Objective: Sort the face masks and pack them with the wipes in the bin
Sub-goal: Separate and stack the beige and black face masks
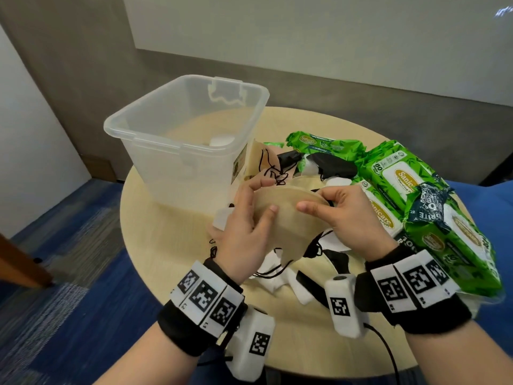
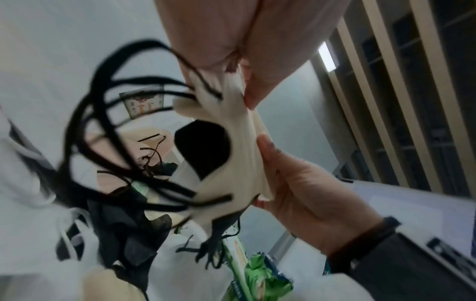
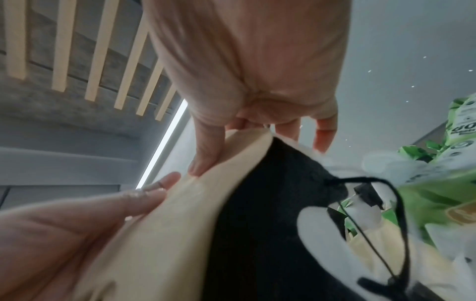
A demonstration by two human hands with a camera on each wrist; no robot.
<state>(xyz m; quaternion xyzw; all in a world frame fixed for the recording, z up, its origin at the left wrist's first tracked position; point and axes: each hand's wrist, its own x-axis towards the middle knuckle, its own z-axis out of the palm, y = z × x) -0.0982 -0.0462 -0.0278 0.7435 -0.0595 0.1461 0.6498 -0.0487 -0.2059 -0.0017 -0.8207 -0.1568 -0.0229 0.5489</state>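
Both hands hold a stack of beige face masks [image 1: 288,215] above the round table. My left hand [image 1: 244,232] grips the stack's left end, thumb on top. My right hand [image 1: 344,215] pinches its right end. The beige masks [image 2: 247,163] trail black ear loops [image 2: 103,142] in the left wrist view; the beige stack [image 3: 180,224] shows edge-on in the right wrist view. Black and white masks [image 1: 336,165] lie loose on the table. Green wipes packs [image 1: 433,207] are piled at the right. The clear bin [image 1: 183,134] stands at the left back.
The round wooden table [image 1: 172,245] has a bare strip in front of the bin. More beige masks [image 1: 261,159] lean against the bin's right wall. White masks [image 1: 280,276] lie under my wrists. Blue carpet [image 1: 69,301] lies to the left.
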